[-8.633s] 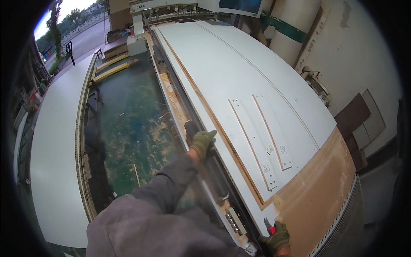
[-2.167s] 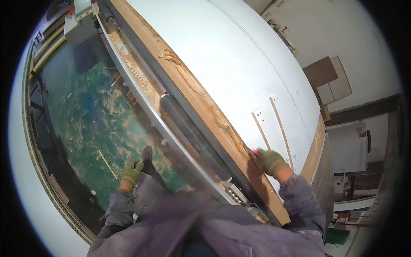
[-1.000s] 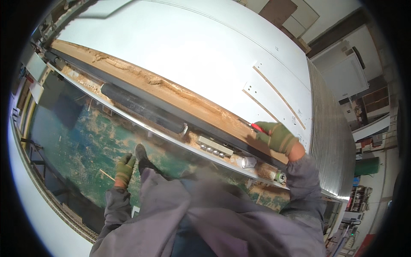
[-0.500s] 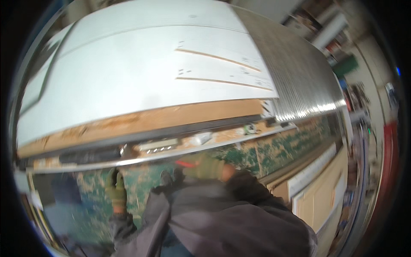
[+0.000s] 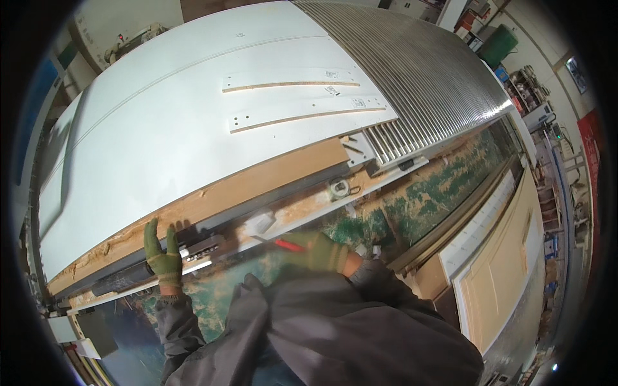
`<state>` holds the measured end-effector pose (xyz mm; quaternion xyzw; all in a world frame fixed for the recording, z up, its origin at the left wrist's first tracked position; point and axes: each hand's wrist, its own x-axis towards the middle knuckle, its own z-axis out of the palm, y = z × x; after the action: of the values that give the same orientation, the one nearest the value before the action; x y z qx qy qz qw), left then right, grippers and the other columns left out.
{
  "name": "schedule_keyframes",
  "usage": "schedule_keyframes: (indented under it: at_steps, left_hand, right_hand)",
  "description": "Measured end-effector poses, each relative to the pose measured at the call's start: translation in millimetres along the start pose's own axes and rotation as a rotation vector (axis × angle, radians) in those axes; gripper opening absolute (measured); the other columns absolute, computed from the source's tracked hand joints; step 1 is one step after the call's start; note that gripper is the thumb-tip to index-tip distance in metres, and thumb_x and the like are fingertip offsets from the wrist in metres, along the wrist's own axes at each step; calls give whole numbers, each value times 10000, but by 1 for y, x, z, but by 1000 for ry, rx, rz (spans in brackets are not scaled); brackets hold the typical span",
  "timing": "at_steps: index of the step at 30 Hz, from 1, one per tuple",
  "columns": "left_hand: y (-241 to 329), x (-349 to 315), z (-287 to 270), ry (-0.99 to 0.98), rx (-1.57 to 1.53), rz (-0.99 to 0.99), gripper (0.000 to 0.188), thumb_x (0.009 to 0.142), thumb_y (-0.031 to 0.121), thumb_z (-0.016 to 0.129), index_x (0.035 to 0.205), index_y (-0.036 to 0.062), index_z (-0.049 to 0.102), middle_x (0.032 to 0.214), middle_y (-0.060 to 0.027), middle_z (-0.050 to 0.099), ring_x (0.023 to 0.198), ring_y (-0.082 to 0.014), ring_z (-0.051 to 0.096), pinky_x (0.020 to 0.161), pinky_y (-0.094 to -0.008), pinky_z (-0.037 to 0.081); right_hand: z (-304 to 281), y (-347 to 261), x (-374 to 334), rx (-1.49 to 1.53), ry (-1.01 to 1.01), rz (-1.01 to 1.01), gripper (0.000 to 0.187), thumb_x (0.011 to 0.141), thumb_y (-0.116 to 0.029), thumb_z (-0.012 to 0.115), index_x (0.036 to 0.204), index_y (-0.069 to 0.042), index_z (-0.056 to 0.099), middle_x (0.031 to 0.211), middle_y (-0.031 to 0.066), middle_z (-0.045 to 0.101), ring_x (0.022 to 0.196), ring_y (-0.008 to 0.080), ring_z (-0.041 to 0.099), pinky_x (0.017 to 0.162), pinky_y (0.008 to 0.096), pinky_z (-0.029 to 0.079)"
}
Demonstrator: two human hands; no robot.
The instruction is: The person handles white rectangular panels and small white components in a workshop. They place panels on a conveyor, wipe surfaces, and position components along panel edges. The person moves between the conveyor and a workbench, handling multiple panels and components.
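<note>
My left hand (image 5: 164,260), in a green glove, reaches up to the front of a large white-topped panel stack (image 5: 154,148). Its fingers are spread and hold nothing, the tips at the brown front edge (image 5: 277,170). My right hand (image 5: 318,252), gloved too, is closed around a red-handled tool (image 5: 290,246) with a thin pale end pointing left. Blur hides the tool's exact kind. It is held in front of the narrow ledge, apart from the panels. Two narrow white strips (image 5: 309,117) lie on top of the panel stack.
On the ledge (image 5: 299,219) lie sawdust, a round tape measure (image 5: 339,188) and a crumpled white piece (image 5: 259,222). A ribbed metal roller surface (image 5: 412,77) adjoins the panels at right. Boards (image 5: 502,257) lean at my right. The worn green floor (image 5: 425,193) shows beyond the ledge.
My left hand has risen from below the ledge to the panels' front edge. My right hand still grips the red-handled tool. The view has shifted and become sharper.
</note>
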<state>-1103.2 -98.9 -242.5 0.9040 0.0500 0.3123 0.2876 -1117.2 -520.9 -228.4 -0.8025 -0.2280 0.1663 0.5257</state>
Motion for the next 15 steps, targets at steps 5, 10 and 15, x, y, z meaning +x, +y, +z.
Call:
schedule_keyframes:
  at_steps: [5, 10, 15]
  left_hand:
    - [56, -17, 55, 50, -111, -209, 462, 983, 175, 762, 1393, 9, 629, 1374, -182, 662, 1291, -353, 614, 1101, -463, 479]
    - [123, -64, 66, 90, -5, -194, 444, 926, 175, 798, 1321, 37, 648, 1258, -170, 693, 1188, -352, 644, 1023, -447, 521]
    - [163, -110, 46, 88, 69, -315, 462, 921, 224, 810, 1320, 52, 652, 1253, -199, 688, 1151, -396, 658, 989, -468, 530]
  right_hand:
    - [-75, 40, -17, -91, -177, 17, 503, 949, -259, 770, 1389, -42, 663, 1333, 180, 716, 1228, 291, 691, 1054, 380, 541]
    - [-134, 43, -18, -36, -209, -56, 488, 950, -359, 754, 1333, -62, 696, 1230, 211, 738, 1111, 379, 714, 964, 405, 559]
    - [-141, 23, 16, -72, -335, -4, 490, 921, -223, 789, 1333, 19, 679, 1256, 202, 739, 1120, 290, 709, 979, 389, 547]
